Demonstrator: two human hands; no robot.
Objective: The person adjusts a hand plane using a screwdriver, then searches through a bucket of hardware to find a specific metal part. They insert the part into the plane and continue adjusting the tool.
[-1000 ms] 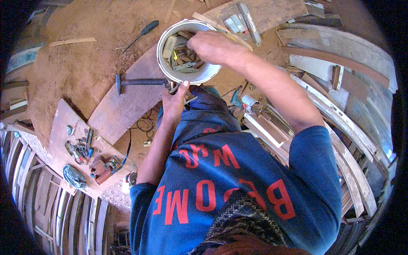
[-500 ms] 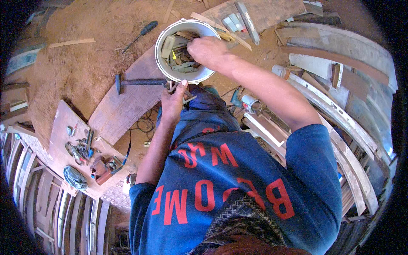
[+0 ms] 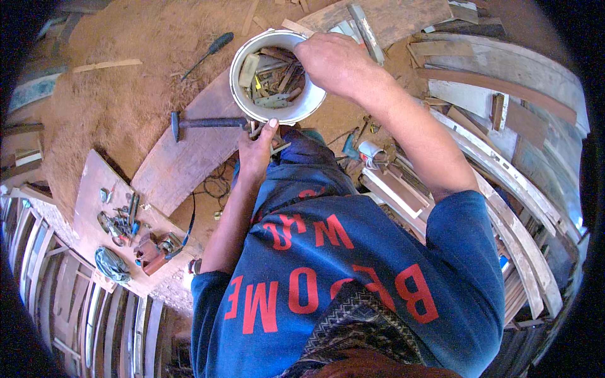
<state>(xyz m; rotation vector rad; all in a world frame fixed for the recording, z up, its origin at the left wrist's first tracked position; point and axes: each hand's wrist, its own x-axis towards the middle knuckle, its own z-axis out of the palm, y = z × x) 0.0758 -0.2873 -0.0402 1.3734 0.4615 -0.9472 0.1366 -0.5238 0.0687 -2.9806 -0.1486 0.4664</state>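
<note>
A white bucket (image 3: 237,104) with scrap wood offcuts (image 3: 287,79), a pale block (image 3: 249,69) and a small yellow piece (image 3: 258,83) inside stands in front of me. My left hand (image 3: 255,151) grips its near rim, thumb over the edge. Beside that hand, the hammer (image 3: 211,121) lies with its head to the left; its handle end meets some metal pieces by my fingers. Over the bucket's right rim is my right hand (image 3: 337,63), its fingers curled and their tips hidden, so what they hold cannot be made out.
A curved wooden board (image 3: 173,164) lies under the hammer. A screwdriver (image 3: 208,53) rests on sawdust beyond it. Left, tools and a hand plane (image 3: 151,253) sit on a wooden board (image 3: 88,208). A power tool (image 3: 351,145) lies to the right, near stacked curved timbers (image 3: 504,66).
My right hand has risen out of the bucket and shifted right to its rim, baring more of the offcuts. My left hand and the bucket have stayed in place.
</note>
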